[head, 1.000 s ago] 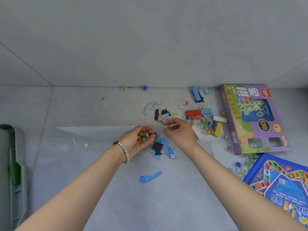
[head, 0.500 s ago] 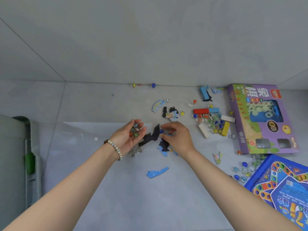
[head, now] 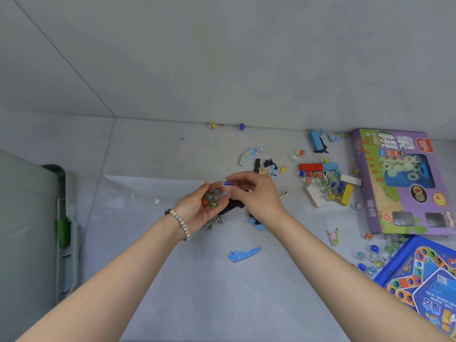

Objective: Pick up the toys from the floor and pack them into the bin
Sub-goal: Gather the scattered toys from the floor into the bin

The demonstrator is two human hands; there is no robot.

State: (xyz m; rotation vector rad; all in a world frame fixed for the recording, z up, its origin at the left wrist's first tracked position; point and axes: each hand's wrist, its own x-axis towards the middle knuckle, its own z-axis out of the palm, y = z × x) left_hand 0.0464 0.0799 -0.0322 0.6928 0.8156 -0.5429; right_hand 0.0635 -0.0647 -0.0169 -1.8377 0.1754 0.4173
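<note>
- We log the left hand (head: 199,208) palm up and cupped, its fingers loosely curled round a handful of marbles (head: 211,199); a bead bracelet (head: 181,224) sits on that wrist.
- We log the right hand (head: 254,193) just beside it, thumb and forefinger pinching one blue marble (head: 227,183) above the cupped fingers' tips, the remaining fingers bent.
- We note the bin (head: 61,218) at the left edge, grey, with a green latch (head: 63,232), well apart from the toys.
- We find a blue puzzle piece (head: 244,254) flat on the floor between the forearms, its long axis running left to right and its right end tipped slightly toward the wall.
- We find a metal wire puzzle (head: 214,222) on the floor just below the left hand.
- We list a red block (head: 311,166) lying left to right, end to end with a light-blue block (head: 330,166); a yellow block (head: 347,193) and loose marbles (head: 330,183) lie near.
- We list a purple game box (head: 404,181) at the right, its long axis running toward the wall and its print upside down to us.
- We list a blue game board (head: 429,285) at the lower right corner.
</note>
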